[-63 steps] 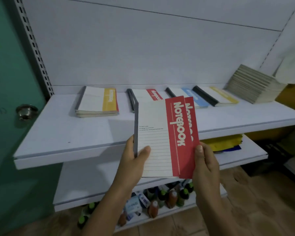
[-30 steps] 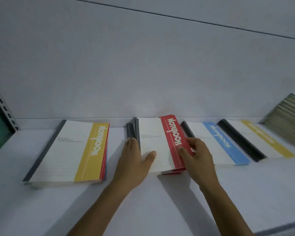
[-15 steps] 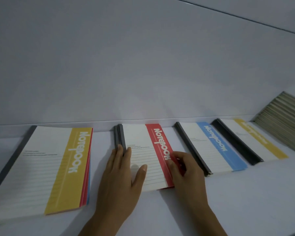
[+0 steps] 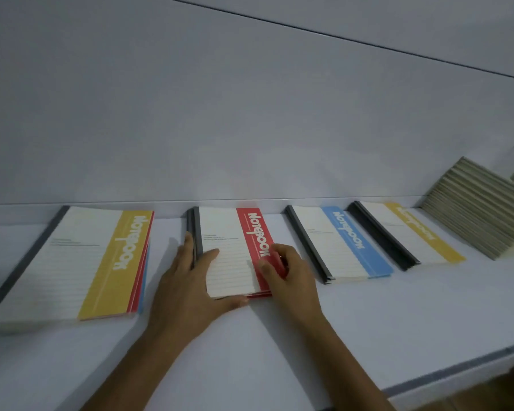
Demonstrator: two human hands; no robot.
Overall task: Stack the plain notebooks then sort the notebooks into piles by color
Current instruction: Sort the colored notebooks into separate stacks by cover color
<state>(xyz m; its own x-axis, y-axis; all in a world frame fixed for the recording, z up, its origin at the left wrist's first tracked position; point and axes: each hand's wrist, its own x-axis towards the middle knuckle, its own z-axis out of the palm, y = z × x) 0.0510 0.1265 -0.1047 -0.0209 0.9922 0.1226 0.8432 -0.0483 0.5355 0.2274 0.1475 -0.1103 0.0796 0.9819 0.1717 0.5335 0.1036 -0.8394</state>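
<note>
Several notebook piles lie in a row on a white shelf. The leftmost pile has a yellow-striped cover on top, with red and blue edges showing beneath. To its right come a red-striped pile, a blue-striped pile and a yellow-striped pile. My left hand presses the red pile's near-left corner, fingers straight along the spine and thumb along the front edge. My right hand grips the pile's right edge, fingers curled over it and thumb on the red stripe.
A tall leaning stack of plain grey-edged notebooks sits at the far right against the back wall. The shelf's front edge runs across the lower right, with darker floor beyond it.
I carried the red notebooks from in front of me onto the red pile. Since half a second ago both hands have stayed on it, and my left thumb has slid along its front edge.
</note>
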